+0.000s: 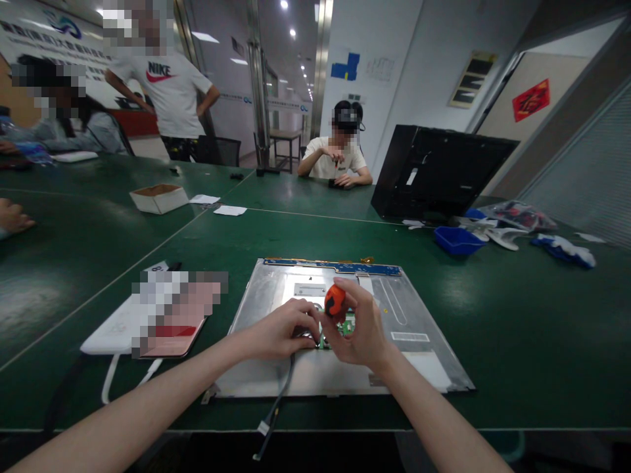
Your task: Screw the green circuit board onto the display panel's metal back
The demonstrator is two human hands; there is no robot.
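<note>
A flat silver display panel [424, 368] lies back side up in front of me, with a blue circuit strip [340, 268] along its far edge. On its middle sits a green circuit board [349, 326], partly covered by my hands. My right hand [362, 325] is closed round the orange and black handle of a screwdriver [335, 301], held over the board; its tip is hidden. Curled fingers of my left hand [290, 327] press together at the board's left edge; what they pinch, if anything, is hidden. A dark cable [282, 394] runs from beneath that hand over the panel's near edge.
Left of the panel lie a white power bank [113, 328] and a pink phone [185, 322] with a white cable. Farther off are an open box [158, 197], a black monitor [434, 171], a blue tray [458, 240] and gloves [564, 249]. Several people are around the table.
</note>
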